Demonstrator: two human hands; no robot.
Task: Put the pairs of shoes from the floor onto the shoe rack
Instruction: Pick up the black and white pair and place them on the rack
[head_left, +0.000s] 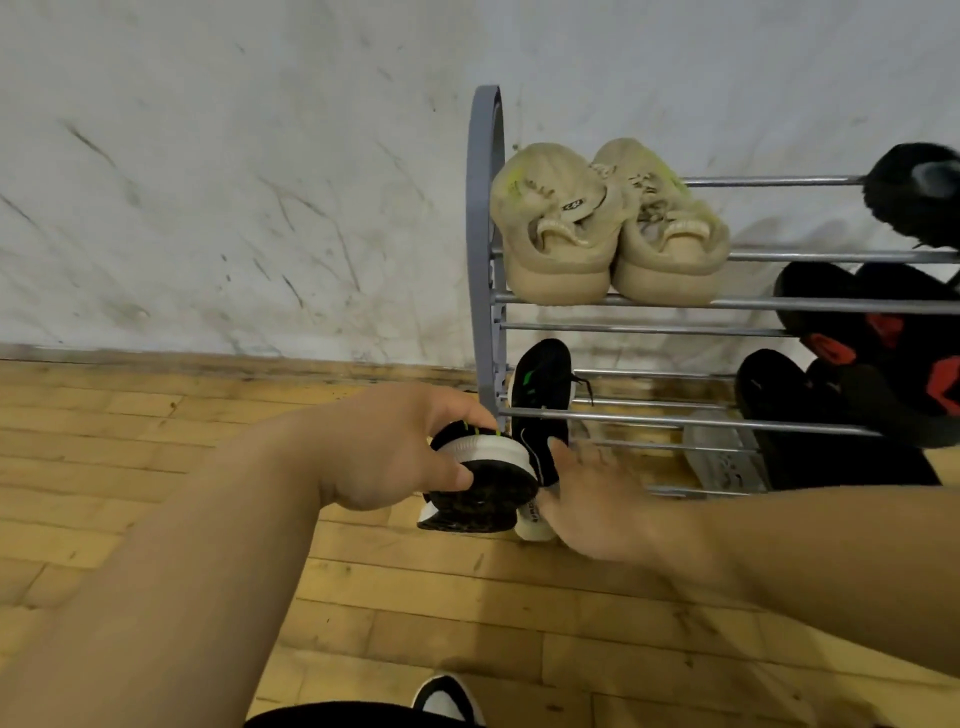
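Note:
My left hand (400, 447) grips the heel of a black sneaker with a white sole (483, 478), held just left of the grey metal shoe rack (483, 234). Its mate, a black sneaker with green marks (540, 410), lies on a lower rail at the rack's left end, heel sticking out. My right hand (597, 499) rests against that heel with fingers spread. A beige pair (608, 223) sits on the top tier.
Black shoes with red marks (883, 332) and other dark shoes (810, 410) fill the rack's right side; a whitish shoe (722, 457) lies at the bottom. A scuffed white wall stands behind. Wooden floor spreads left. A black-and-white shoe (447, 699) shows at the bottom edge.

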